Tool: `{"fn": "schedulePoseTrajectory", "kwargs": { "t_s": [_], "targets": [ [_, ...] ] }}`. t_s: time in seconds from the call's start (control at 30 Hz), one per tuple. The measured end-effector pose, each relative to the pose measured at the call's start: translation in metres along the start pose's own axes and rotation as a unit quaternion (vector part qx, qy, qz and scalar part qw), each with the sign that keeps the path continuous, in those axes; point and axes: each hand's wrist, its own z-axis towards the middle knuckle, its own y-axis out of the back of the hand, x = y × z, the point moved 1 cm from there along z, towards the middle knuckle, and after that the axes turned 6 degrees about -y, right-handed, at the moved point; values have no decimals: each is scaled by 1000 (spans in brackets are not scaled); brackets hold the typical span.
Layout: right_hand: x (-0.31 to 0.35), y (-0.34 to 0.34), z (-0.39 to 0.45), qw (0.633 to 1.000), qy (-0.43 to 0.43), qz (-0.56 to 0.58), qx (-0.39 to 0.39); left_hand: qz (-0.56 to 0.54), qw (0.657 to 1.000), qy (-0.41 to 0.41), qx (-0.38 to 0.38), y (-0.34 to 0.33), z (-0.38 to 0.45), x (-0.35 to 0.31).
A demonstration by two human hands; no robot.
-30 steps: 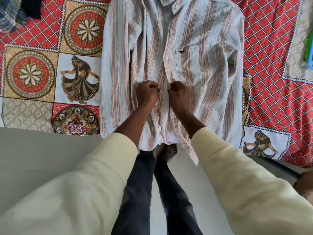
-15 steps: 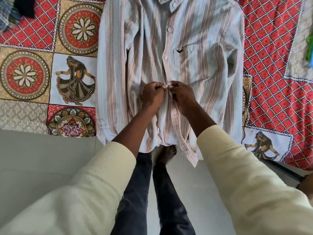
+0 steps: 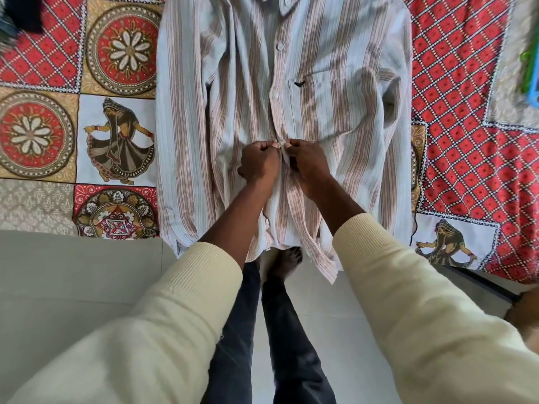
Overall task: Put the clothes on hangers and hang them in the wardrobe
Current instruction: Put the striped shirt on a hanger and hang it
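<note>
A long-sleeved shirt (image 3: 335,118) with pale grey and brown stripes lies flat, front up, on the patterned bedspread (image 3: 116,135), its hem hanging over the bed's edge. My left hand (image 3: 258,164) and my right hand (image 3: 309,163) meet at the button placket at mid-chest height. Each pinches one edge of the placket with curled fingers. The buttons above my hands look fastened. The lower placket hangs apart below them. No hanger shows inside the shirt; the collar is cut off at the top.
Green and blue plastic hangers (image 3: 531,80) lie at the right edge of the bed. Dark clothing (image 3: 20,16) lies at the top left corner. Below the bed's edge is pale tiled floor (image 3: 73,272) with my legs and bare foot.
My hands have come together at the placket and now pinch its two edges tight against each other. The view has shifted slightly; the shirt lies as before.
</note>
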Motion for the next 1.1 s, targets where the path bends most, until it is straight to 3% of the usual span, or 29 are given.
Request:
{"fn": "schedulePoseTrajectory", "kwargs": {
  "t_s": [0.17,0.47,0.67,1.1],
  "targets": [
    [8,0,0,999,-21,7,-31,-55,998,28,32,9,8,1],
    [7,-3,1,996,49,-68,-40,-105,989,28,98,22,8,-6],
    [-2,-7,0,992,82,-92,-31,-80,991,27,101,19,12,-4],
    [-13,-8,-5,981,140,-129,-47,-169,973,71,142,27,16,-1]
  ]
}}
